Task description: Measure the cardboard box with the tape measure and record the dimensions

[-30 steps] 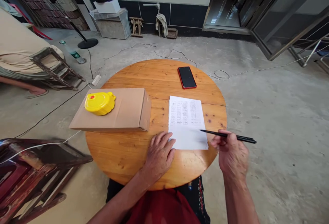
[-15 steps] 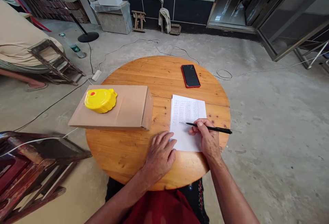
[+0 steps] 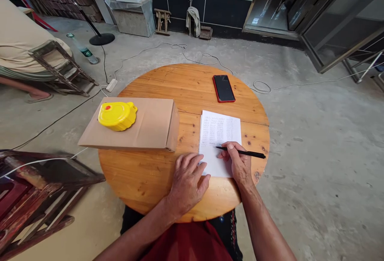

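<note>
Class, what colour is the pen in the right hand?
Black; the pen in the right hand shows best in the head view.

"Can you read the rows on the sheet of paper [image 3: 220, 129]?"

"No, the writing is too small. The right hand [image 3: 238, 165] hides its lower right corner and the left hand [image 3: 187, 183] hides its lower left."

"And the pen [image 3: 252, 154]?"

"The fingers hide its middle."

"The frame's left edge?"

"It cuts off the wooden chair [image 3: 45, 189] at lower left and the person [image 3: 18, 45] at upper left."
</note>
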`<state>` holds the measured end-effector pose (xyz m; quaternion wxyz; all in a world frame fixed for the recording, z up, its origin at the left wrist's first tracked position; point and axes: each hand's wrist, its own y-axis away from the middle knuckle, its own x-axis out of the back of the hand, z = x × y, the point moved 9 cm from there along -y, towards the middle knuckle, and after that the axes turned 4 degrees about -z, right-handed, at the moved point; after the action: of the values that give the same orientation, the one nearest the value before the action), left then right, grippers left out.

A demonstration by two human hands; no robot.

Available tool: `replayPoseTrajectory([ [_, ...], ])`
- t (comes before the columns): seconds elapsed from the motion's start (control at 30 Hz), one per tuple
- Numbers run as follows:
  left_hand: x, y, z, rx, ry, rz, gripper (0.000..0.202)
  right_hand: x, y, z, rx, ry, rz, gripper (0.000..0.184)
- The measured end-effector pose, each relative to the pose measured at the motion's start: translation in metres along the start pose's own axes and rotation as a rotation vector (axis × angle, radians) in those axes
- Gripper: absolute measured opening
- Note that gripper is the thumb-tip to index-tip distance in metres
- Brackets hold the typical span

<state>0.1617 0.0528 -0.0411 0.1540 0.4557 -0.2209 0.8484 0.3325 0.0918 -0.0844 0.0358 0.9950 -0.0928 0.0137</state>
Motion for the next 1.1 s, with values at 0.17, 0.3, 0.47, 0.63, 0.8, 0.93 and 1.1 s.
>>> replayPoseTrajectory([
  [0.17,-0.012,-0.011,0.003,-0.071,-0.058,0.008,0.029,-0.002,-0.001,-0.001,0.034,0.092,-0.019,0.024],
  [0.3,-0.027,-0.016,-0.001,-0.081,-0.097,-0.036,0.031,-0.003,0.0,0.001,0.028,0.125,-0.03,0.02],
  [0.47,-0.028,-0.017,-0.004,-0.062,-0.085,-0.053,0.029,-0.008,-0.003,-0.008,0.033,0.206,-0.052,0.02],
  [0.63,-0.026,-0.018,-0.005,-0.05,-0.065,-0.045,0.029,-0.015,-0.008,-0.015,0.063,0.252,-0.065,0.019],
  [0.8,-0.028,-0.018,-0.005,-0.056,-0.059,-0.073,0.032,-0.016,-0.006,-0.01,0.111,0.34,-0.011,0.018],
  [0.93,-0.028,-0.019,-0.006,-0.05,-0.055,-0.071,0.03,-0.019,-0.004,-0.009,0.136,0.395,-0.028,0.017],
  [1.1,-0.026,-0.02,-0.006,-0.053,-0.021,-0.063,0.028,-0.021,-0.004,-0.012,0.165,0.456,-0.049,0.017],
])
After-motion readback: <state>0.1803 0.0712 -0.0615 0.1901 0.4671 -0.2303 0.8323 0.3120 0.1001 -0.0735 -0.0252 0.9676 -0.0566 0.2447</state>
